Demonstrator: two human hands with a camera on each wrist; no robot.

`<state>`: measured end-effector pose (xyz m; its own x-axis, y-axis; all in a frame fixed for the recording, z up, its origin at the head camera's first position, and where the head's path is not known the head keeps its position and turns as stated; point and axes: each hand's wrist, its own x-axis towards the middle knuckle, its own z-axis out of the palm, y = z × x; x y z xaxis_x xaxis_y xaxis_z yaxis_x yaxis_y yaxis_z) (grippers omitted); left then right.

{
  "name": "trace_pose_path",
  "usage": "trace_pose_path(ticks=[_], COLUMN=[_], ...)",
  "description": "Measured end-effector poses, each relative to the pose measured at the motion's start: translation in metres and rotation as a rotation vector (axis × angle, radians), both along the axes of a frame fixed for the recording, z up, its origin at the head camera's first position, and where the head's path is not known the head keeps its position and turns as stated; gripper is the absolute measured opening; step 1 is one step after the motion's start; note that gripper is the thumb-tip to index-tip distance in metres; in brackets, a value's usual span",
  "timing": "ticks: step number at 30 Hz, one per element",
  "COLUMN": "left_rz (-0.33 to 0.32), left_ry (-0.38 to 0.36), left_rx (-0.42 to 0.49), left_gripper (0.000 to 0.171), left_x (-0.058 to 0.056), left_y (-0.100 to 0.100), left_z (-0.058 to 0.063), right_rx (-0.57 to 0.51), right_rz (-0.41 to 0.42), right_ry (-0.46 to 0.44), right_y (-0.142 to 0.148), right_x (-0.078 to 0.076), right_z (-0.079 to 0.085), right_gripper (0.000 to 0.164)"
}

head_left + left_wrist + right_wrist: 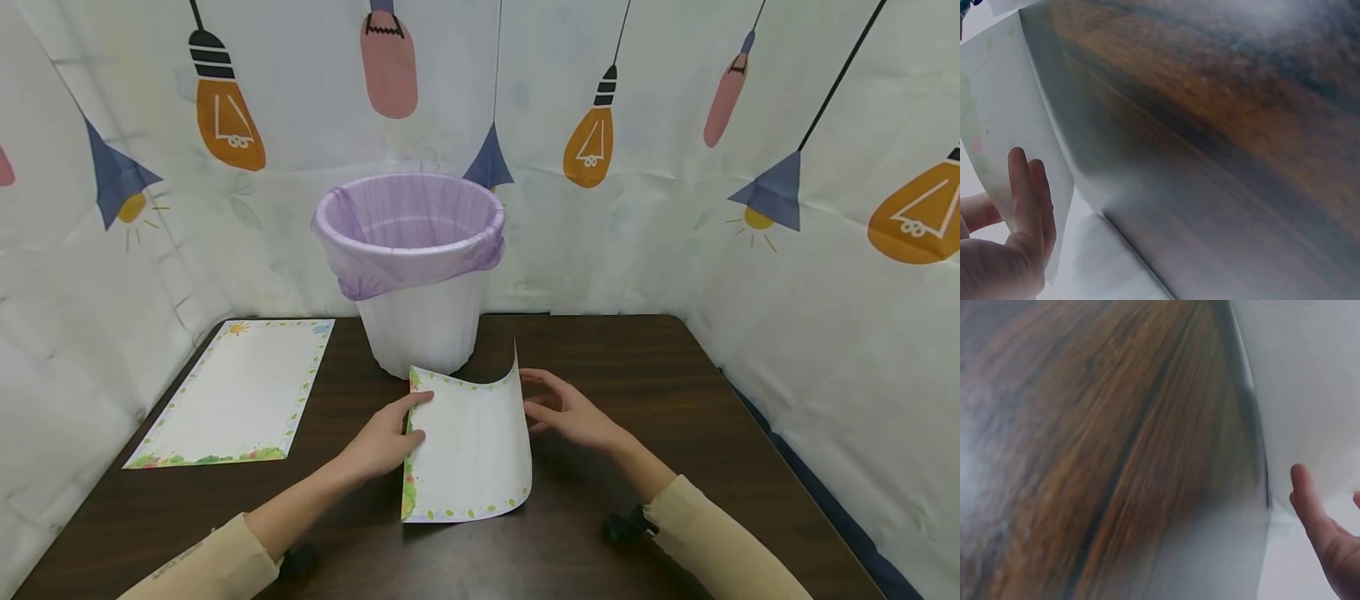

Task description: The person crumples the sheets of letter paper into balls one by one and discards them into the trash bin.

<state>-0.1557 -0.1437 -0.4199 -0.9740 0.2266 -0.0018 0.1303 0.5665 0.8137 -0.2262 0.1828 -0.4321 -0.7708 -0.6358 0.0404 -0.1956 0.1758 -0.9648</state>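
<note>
A sheet of white paper [468, 450] with a printed leaf border stands partly raised above the table in the head view, its right side curling upward. My left hand [386, 435] grips its left edge, with the index finger and thumb on the near face. In the left wrist view, other fingers of the left hand [1025, 212] lie against the underside of the sheet [1007, 100]. My right hand [566, 410] is beside the raised right edge, fingers loosely bent; whether it touches the paper I cannot tell. The right wrist view shows a finger of the right hand [1319, 519] close to the sheet [1304, 394].
Another bordered sheet [236, 392] lies flat at the table's left. Behind the held paper stands a white bin [423, 321] lined with a purple bag [360, 271]. The dark wooden table [637, 358] is enclosed by patterned fabric [660, 233].
</note>
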Motion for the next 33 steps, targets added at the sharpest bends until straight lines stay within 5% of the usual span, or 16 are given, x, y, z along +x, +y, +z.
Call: trace_pose_path(ticks=[4, 10, 18, 24, 29, 33], left_rz=[-0.018, -0.01, 0.016, 0.058, 0.009, -0.082], left_ry=[0.016, 0.018, -0.028, -0.04, -0.069, -0.118], left_rx=[-0.009, 0.003, 0.276, 0.381, 0.461, 0.437], left_gripper=[0.054, 0.051, 0.072, 0.046, 0.037, 0.04], left_x=[-0.001, -0.001, 0.001, -0.001, -0.004, -0.005], left_y=[0.002, 0.009, 0.011, 0.013, 0.016, 0.018], left_z=[0.001, 0.004, 0.005, 0.003, 0.002, 0.0], right_rx=[0.035, 0.203, 0.304, 0.335, 0.379, 0.42], right_rz=[-0.005, -0.043, -0.06, -0.072, -0.103, -0.115], right_ry=[-0.028, 0.069, 0.124, 0.146, 0.171, 0.179], right_y=[-0.009, -0.02, -0.031, -0.035, -0.04, -0.044], right_x=[0.002, 0.004, 0.003, 0.002, 0.003, 0.004], right_z=[-0.001, -0.006, -0.011, -0.015, -0.015, -0.014], right_gripper=[0.066, 0.07, 0.079, 0.082, 0.083, 0.084])
